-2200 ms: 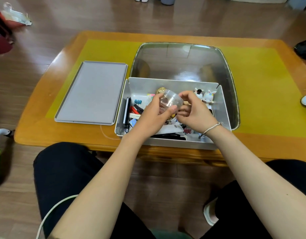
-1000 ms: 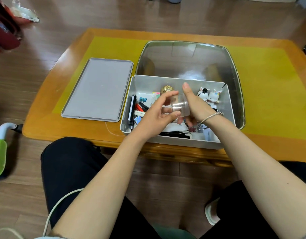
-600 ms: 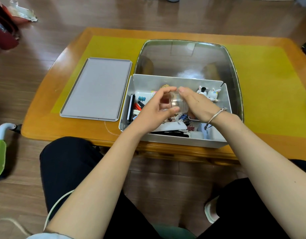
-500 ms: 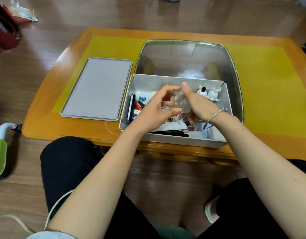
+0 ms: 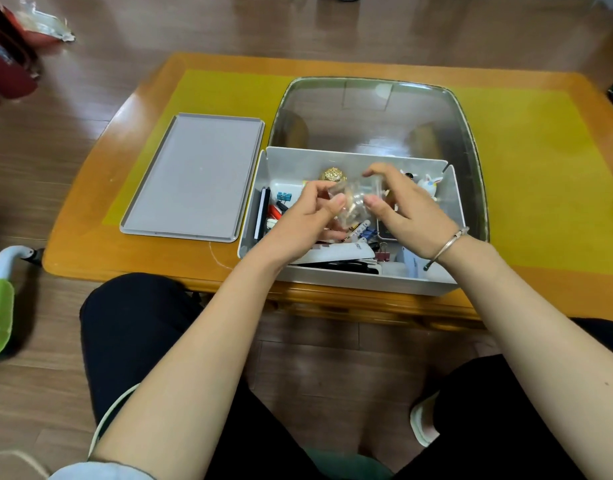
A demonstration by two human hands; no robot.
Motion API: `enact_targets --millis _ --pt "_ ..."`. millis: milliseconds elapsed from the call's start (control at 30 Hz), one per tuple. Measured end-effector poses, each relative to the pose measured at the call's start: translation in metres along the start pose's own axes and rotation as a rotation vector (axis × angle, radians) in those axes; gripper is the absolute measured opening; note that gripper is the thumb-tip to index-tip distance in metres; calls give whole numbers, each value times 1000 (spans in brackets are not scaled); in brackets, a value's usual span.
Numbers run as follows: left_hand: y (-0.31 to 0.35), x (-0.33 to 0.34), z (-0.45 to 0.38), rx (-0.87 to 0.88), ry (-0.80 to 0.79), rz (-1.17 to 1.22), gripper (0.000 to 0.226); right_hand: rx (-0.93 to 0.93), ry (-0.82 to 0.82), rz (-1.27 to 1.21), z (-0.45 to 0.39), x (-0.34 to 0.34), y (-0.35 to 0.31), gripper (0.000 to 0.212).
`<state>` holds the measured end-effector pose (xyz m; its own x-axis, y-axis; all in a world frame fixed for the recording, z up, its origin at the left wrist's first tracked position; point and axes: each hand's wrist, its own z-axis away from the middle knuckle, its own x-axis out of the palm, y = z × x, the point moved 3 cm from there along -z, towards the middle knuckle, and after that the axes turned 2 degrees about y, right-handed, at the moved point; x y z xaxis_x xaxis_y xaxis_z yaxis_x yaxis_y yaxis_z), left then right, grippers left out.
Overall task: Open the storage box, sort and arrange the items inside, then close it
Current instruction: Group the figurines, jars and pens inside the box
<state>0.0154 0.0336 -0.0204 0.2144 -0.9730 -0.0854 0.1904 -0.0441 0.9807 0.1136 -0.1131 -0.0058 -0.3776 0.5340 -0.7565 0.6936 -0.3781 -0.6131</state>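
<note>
An open grey storage box [image 5: 364, 278] stands at the table's near edge, full of small items: pens, binder clips, a gold ball [image 5: 332, 174] and small white figurines [image 5: 428, 183]. Above the box I hold a small clear plastic jar [image 5: 355, 195] between both hands. My left hand [image 5: 305, 216] grips its left end with thumb and fingers. My right hand [image 5: 407, 206] grips its right end, a bracelet on that wrist. The box's grey lid [image 5: 194, 178] lies flat on the table to the left.
A large clear, glossy tray-like cover [image 5: 374, 116] lies behind the box on the yellow mat [image 5: 526, 174] of the wooden table. My knees are under the table's near edge. A green and white object [image 5: 0, 306] stands on the floor at left.
Both hands have kept the clear jar over the box, turning it on its side. My right hand shifted from the jar's far side to gripping its right end.
</note>
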Motion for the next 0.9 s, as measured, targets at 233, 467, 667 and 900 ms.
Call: enact_targets --millis 233,467,667,900 --pt "-9 -32 3 74 310 -192 65 266 69 156 6 -18 45 55" --pt "-6 -46 7 193 462 -218 65 264 -94 415 0 -23 52 48" --pt "-10 -51 10 294 564 -365 76 152 -237 184 -1 8 12 28" --pt "-19 -52 10 249 691 -429 73 244 -567 168 -14 51 -7 43"
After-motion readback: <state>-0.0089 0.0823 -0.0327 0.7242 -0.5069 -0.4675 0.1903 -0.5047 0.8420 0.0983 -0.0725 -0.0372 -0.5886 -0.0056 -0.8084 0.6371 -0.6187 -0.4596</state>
